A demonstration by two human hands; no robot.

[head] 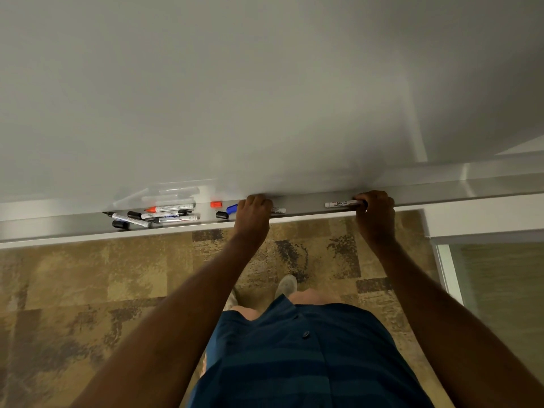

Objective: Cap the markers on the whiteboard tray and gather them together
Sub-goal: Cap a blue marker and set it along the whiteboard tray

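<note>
Six markers (169,208), perhaps; five loose caps (216,204): three black, one orange, one blue; two hands (253,212).

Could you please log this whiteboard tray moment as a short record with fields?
setting: whiteboard tray above patterned carpet
left hand: on a marker near mid-tray
right hand: closed on one end of a white marker
marker cluster: several markers at the tray's left, at least some uncapped
loose caps: orange cap, blue cap, black cap, between cluster and left hand
task status: capping and gathering not finished
</note>
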